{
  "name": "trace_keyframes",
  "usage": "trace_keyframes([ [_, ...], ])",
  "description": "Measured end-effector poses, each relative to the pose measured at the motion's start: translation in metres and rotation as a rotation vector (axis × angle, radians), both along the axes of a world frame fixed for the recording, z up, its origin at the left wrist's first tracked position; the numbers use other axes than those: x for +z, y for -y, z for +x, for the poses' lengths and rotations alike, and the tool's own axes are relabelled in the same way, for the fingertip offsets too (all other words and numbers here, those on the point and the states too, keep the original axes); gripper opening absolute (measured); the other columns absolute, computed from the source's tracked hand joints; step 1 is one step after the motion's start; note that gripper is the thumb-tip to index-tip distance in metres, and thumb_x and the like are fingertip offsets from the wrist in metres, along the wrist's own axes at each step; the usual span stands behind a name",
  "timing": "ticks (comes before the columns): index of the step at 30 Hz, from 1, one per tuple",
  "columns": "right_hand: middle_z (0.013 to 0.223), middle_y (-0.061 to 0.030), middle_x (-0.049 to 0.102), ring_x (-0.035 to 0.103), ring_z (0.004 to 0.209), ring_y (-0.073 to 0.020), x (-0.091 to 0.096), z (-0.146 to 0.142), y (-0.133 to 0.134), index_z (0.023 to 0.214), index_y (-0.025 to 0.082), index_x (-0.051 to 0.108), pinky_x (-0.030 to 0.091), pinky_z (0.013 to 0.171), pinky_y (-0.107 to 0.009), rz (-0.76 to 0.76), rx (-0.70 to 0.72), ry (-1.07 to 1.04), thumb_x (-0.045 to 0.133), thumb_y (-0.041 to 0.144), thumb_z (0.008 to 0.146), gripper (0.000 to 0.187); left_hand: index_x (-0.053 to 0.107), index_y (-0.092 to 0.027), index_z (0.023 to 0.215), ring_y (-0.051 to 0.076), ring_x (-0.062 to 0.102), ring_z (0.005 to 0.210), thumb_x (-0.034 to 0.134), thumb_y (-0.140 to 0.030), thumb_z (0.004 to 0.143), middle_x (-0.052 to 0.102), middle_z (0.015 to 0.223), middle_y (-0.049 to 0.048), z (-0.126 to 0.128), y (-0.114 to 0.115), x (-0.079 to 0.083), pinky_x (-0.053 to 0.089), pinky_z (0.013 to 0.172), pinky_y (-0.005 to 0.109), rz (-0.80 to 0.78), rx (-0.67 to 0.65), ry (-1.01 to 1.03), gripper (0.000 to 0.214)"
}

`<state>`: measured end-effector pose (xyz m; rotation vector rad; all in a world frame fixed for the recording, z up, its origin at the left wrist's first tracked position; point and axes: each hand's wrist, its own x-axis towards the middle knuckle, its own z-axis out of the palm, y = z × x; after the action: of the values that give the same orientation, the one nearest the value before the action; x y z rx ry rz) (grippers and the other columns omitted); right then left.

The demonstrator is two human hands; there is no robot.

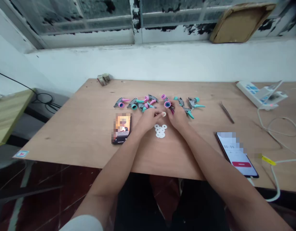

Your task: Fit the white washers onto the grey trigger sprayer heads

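My left hand [148, 118] is closed in a pinch on a small white washer [163, 114], held just above the table. My right hand [178, 116] is wrapped round a spray nozzle head with a pink collar [167, 104]. The two hands meet at the middle of the wooden table [78, 128]. Below them lies a small heap of white washers [160, 131]. Behind them is a row of several grey, teal and pink spray nozzle heads [140, 103], with more of these nozzle heads to the right [195, 103].
A phone [121, 128] lies left of my hands. A second phone [237, 154] sits at the right near the table edge. Tweezers [226, 112], a power strip [256, 93] and white cables [278, 128] occupy the right side. A small block [103, 79] rests at the far edge.
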<state>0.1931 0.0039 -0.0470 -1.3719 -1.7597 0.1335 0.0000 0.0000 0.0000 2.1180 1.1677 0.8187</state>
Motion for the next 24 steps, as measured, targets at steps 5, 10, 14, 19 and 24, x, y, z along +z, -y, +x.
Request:
trace_keyframes([
  [5, 0.141, -0.0203, 0.073, 0.071, 0.131, -0.0369, 0.000, 0.002, 0.003, 0.144, 0.018, 0.057, 0.056, 0.113, -0.055, 0.003, 0.047, -0.067, 0.049, 0.039, 0.104, 0.046, 0.084, -0.021, 0.101, 0.019, 0.071, 0.086, 0.069, -0.050, 0.101, 0.081, 0.093, 0.0040, 0.015, 0.001, -0.007, 0.056, 0.079, 0.030, -0.046, 0.091, 0.387, 0.033],
  [10, 0.143, -0.0200, 0.072, 0.070, 0.133, -0.0354, 0.003, -0.002, 0.012, 0.143, 0.018, 0.058, 0.056, 0.115, -0.053, 0.000, 0.108, -0.038, 0.048, 0.041, 0.105, 0.046, 0.083, -0.019, 0.111, 0.020, 0.077, 0.097, 0.074, -0.038, 0.099, 0.084, 0.108, 0.0101, 0.028, 0.001, -0.019, 0.061, 0.090, 0.033, -0.073, 0.100, 0.564, 0.024],
  [14, 0.141, -0.0188, 0.073, 0.071, 0.132, -0.0343, 0.002, -0.004, 0.012, 0.143, 0.019, 0.059, 0.057, 0.114, -0.054, 0.014, 0.121, -0.070, 0.049, 0.041, 0.105, 0.044, 0.083, -0.019, 0.108, 0.019, 0.077, 0.098, 0.075, -0.034, 0.098, 0.084, 0.107, 0.0091, 0.028, 0.000, -0.021, 0.062, 0.090, 0.032, -0.076, 0.115, 0.585, 0.020],
  [19, 0.133, -0.0182, 0.075, 0.075, 0.122, -0.0335, -0.002, -0.005, 0.009, 0.136, 0.020, 0.062, 0.060, 0.110, -0.054, 0.104, 0.149, -0.149, 0.056, 0.046, 0.106, 0.040, 0.083, -0.018, 0.106, 0.017, 0.075, 0.093, 0.076, -0.037, 0.099, 0.082, 0.102, 0.0079, 0.023, -0.003, -0.016, 0.062, 0.079, 0.026, -0.048, 0.187, 0.606, 0.022],
  [24, 0.131, -0.0159, 0.077, 0.076, 0.119, -0.0326, -0.002, -0.005, 0.008, 0.135, 0.023, 0.063, 0.063, 0.106, -0.053, 0.118, 0.169, -0.138, 0.056, 0.046, 0.107, 0.037, 0.080, -0.018, 0.106, 0.013, 0.071, 0.081, 0.080, -0.038, 0.096, 0.079, 0.098, 0.0058, 0.024, -0.005, -0.018, 0.058, 0.062, 0.020, -0.077, 0.204, 0.618, 0.022],
])
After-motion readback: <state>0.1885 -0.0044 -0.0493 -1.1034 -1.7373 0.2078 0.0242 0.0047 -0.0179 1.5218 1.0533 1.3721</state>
